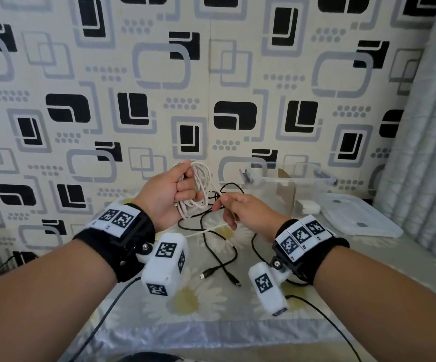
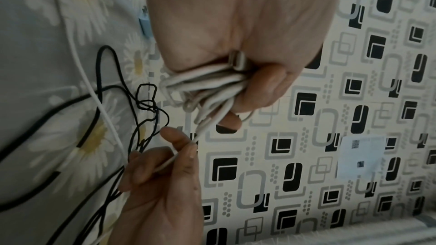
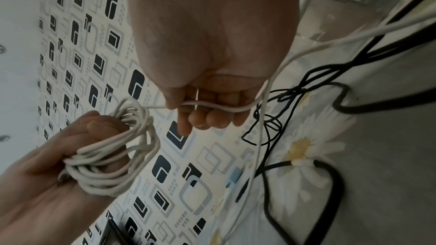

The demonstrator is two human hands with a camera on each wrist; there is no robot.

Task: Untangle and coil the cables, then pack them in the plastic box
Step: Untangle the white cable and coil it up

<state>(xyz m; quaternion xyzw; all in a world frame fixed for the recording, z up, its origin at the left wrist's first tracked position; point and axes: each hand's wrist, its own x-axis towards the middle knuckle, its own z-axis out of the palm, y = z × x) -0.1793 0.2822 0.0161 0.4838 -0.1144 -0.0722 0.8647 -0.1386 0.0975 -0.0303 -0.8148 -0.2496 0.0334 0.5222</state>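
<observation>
Hands, two, both raised over the daisy-print cloth [image 1: 211, 307]. Left hand [image 1: 171, 198] fisted round a white cable [image 1: 201, 186], several round loops bunched; right hand [image 1: 248, 212] pinches that cable's loose tail. One thin black cable [image 1: 219, 259] sprawls tangled below, both plugs bare. Left wrist view alone shows a flat white connector [image 2: 238, 60] tucked against the palm. Far right: one clear plastic box [image 1: 290, 192], open, its lid [image 1: 360, 218] flat beside it.

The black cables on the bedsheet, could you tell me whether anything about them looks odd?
Yes: the black cables lie loose and crossed over each other on the floral sheet, with a small knot beside the white cable, so they look tangled, not coiled.
</observation>
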